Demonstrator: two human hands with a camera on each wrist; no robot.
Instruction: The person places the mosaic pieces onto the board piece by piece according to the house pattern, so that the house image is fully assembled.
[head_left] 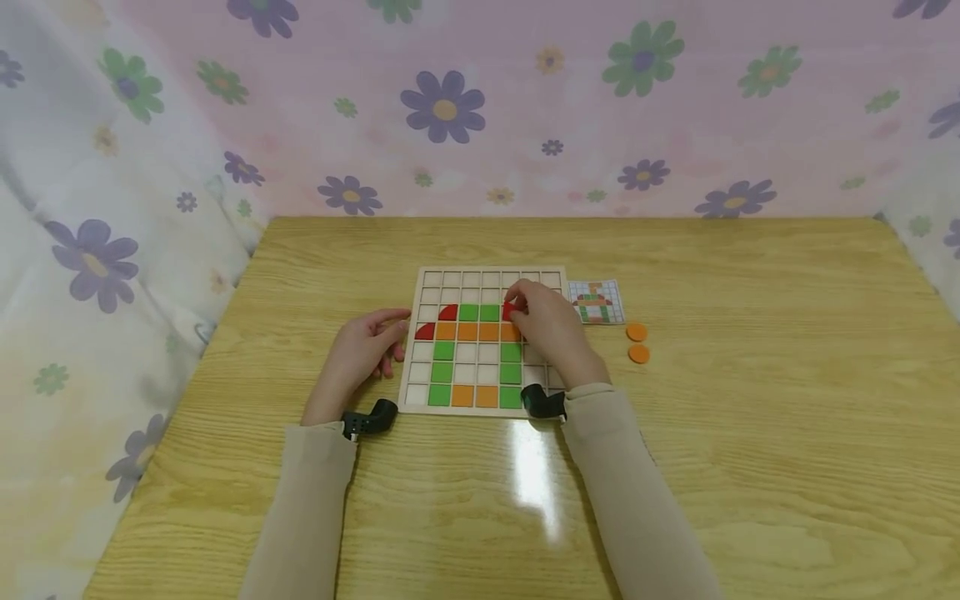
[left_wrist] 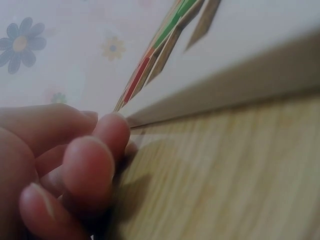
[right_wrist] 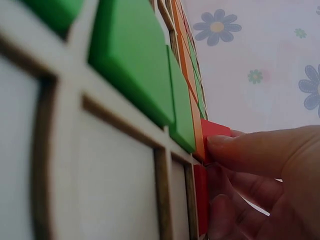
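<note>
A wooden grid board point(head_left: 466, 352) lies on the table, its cells partly filled with green and orange square tiles. Two red quarter-round tiles, one of them the upper tile point(head_left: 448, 313), sit at the pattern's left side. My right hand point(head_left: 553, 327) reaches over the board's right half and pinches a red tile point(right_wrist: 215, 129) between thumb and fingers, at the end of the green row. Under that hand, another red tile point(right_wrist: 201, 200) shows in the right wrist view. Beside the board's left edge is my left hand point(head_left: 362, 348), fingers loosely bent with fingertips right at the edge.
A small printed pattern card point(head_left: 596, 302) lies against the board's right side. Two orange discs, a far one point(head_left: 637, 332) and a near one point(head_left: 639, 354), are on the wooden table point(head_left: 772, 392) just beyond it. Flowered cloth point(head_left: 517, 100) hangs behind the table.
</note>
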